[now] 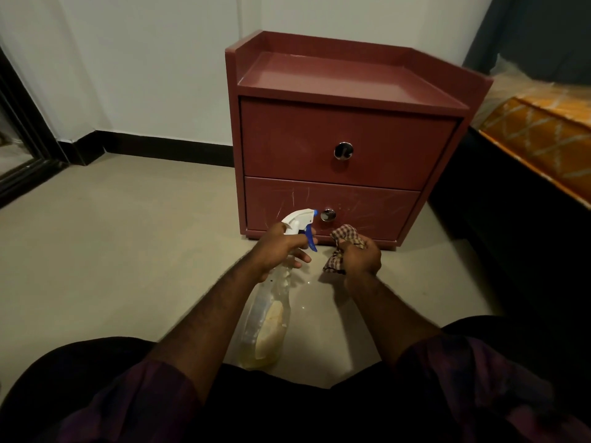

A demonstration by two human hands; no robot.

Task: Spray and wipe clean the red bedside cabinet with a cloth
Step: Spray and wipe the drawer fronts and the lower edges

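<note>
The red bedside cabinet (345, 135) stands on the floor against the white wall, with two shut drawers and a round metal knob on each. Its lower drawer front shows pale scratch marks. My left hand (278, 247) grips the neck of a clear spray bottle (268, 321) with a white head and blue trigger, nozzle aimed at the lower drawer, a short way from it. My right hand (359, 259) holds a bunched checked cloth (343, 239) just in front of the cabinet's base.
A bed with an orange patterned cover (543, 139) on a dark frame stands right of the cabinet. A dark door frame (22, 139) is at the far left. Beige floor tiles (112, 251) spread to the left. My knees fill the bottom.
</note>
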